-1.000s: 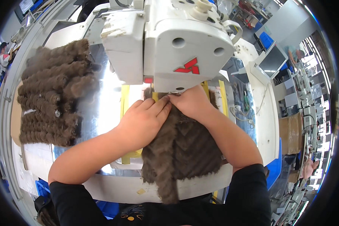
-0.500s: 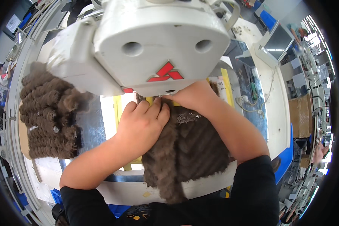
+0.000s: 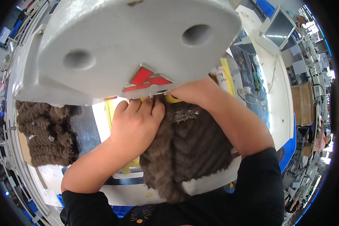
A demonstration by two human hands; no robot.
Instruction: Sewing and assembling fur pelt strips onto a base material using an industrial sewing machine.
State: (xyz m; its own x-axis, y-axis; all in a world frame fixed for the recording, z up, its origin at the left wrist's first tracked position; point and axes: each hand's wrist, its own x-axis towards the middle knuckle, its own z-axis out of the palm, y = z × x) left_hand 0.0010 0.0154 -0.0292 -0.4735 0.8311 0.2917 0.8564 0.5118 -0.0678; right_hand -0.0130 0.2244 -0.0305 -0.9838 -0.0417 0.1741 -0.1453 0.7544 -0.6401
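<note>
A brown fur piece [image 3: 199,147] hangs over the table's front edge below the white sewing machine head [image 3: 113,45]. Along its left side runs a strip of longer, fluffier fur [image 3: 165,162], while the right part shows a chevron pattern with loose pale threads near the top. My left hand [image 3: 137,118] presses against the strip's upper end, its fingers curled and closed on the fur; its fingertips are hidden by the machine. Reaching in from the right, my right hand [image 3: 188,91] lies at the fur's top edge, with its fingers out of sight behind the machine head.
Several rolled or ridged brown fur pieces [image 3: 45,135] are piled at the left. Yellow tape strips [image 3: 228,79] mark the work surface. At the right are a pair of green-handled tools [image 3: 256,77], a cable [image 3: 252,98], a monitor [image 3: 280,28] and a cardboard box [image 3: 302,109].
The machine head fills more of the picture and covers more of the fur pile. My hands stay close to the same place on the fur, the left slightly farther left.
</note>
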